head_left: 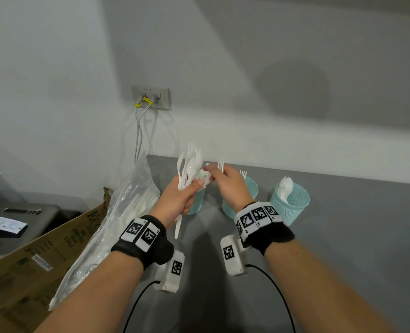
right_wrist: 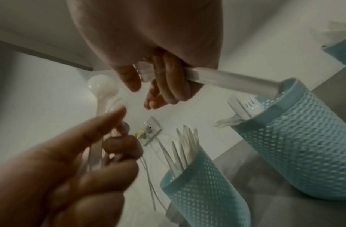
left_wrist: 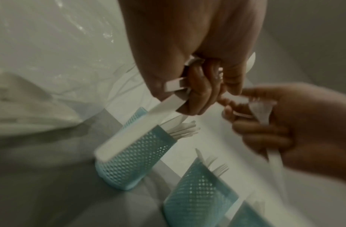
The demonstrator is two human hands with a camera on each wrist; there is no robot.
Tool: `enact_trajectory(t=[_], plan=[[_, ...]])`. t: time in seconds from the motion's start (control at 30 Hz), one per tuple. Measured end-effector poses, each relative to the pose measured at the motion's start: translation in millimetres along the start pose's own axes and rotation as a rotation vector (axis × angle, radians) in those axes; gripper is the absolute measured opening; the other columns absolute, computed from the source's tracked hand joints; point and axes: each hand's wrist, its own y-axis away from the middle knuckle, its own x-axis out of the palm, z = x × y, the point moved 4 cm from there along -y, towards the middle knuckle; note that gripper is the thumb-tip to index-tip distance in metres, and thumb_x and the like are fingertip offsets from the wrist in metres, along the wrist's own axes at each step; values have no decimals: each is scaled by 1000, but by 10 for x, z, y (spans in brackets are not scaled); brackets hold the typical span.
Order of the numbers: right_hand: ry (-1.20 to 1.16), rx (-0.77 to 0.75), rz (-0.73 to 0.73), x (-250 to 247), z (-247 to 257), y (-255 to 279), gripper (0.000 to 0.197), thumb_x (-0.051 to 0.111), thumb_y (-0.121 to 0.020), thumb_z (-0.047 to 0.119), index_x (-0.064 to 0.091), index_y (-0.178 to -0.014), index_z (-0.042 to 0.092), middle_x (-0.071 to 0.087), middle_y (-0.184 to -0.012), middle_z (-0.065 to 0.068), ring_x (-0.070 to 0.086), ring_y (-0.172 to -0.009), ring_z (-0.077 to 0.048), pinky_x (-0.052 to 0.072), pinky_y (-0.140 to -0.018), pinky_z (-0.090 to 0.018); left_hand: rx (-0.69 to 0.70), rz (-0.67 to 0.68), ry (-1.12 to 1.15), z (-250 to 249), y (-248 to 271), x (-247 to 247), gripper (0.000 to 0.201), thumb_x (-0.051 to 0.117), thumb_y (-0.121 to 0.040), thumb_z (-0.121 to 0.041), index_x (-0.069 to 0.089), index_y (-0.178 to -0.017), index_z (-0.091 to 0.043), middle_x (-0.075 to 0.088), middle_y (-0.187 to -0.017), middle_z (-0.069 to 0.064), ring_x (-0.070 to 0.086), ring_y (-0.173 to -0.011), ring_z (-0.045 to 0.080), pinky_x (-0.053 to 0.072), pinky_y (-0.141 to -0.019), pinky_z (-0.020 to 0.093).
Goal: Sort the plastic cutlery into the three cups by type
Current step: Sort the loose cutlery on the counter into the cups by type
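Observation:
My left hand [head_left: 190, 188] grips a bundle of white plastic cutlery [head_left: 189, 164], spoons, forks and knives mixed, upright above the left cup [head_left: 196, 203]. My right hand [head_left: 220, 175] holds one white fork [head_left: 220, 164] in its curled fingers, its fingertips close to the bundle. Three teal mesh cups stand in a row: the left cup [right_wrist: 203, 184] holds knives, the middle cup [head_left: 251, 191] forks, the right cup [head_left: 294, 200] spoons. In the right wrist view the fork's handle [right_wrist: 236, 83] points toward the forks cup [right_wrist: 296, 138].
A clear plastic bag [head_left: 127, 207] with more white cutlery lies left of the cups, against a cardboard box [head_left: 43, 255]. The grey table [head_left: 343, 248] meets a white wall with a socket and cables [head_left: 151, 98]. A grey device [head_left: 19, 212] sits far left.

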Motion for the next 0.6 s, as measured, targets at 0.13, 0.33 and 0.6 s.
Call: enact_trajectory(t=[0.13,0.33,0.6], plan=[[-174,11,-50,-91,136,-90,32,57,-89,47,67,-74,21,66,-70,11,56,-59,0,41,-64,-19,91,11,-289,3,60,46,31,60,-91,-35,51,-121,-35,61,-76,-21,55,-61,-5,42,-59,11],[-162,-23,-31,-174,220,-132,22,65,-88,33,62,-76,15,58,-50,16,52,-47,3,40,-59,-20,64,-3,-436,95,69,20,41,57,-91,-43,47,-130,-33,61,-118,-15,56,-105,-1,39,-84,14],[-252,-201,-361,-575,569,-187,22,32,-103,34,38,-86,21,64,-73,-1,40,-46,-3,36,-48,-21,20,-84,-372,148,42,-39,27,54,-93,-40,50,-115,-24,56,-78,-12,49,-62,0,39,-62,19]])
